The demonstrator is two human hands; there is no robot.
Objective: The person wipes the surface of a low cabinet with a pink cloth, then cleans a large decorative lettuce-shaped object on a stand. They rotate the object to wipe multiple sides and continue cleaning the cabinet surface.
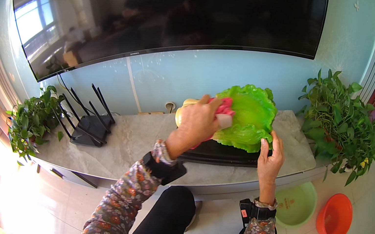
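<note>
A glossy cabbage ornament with bright green leaves and a pale stem end rests on a black base on the stone-topped cabinet. My left hand lies over the pale end and presses a pink cloth against the leaves. Part of the cloth and most of the stem end are hidden under that hand. At the ornament's lower right rim, my right hand holds the leaf edge between thumb and fingers. Both forearms wear patterned sleeves and black wrist straps.
A large television hangs above the cabinet top. A black router with several antennas stands left, beside a potted plant. Another leafy plant is at right. A green basin and a red basin sit on the floor.
</note>
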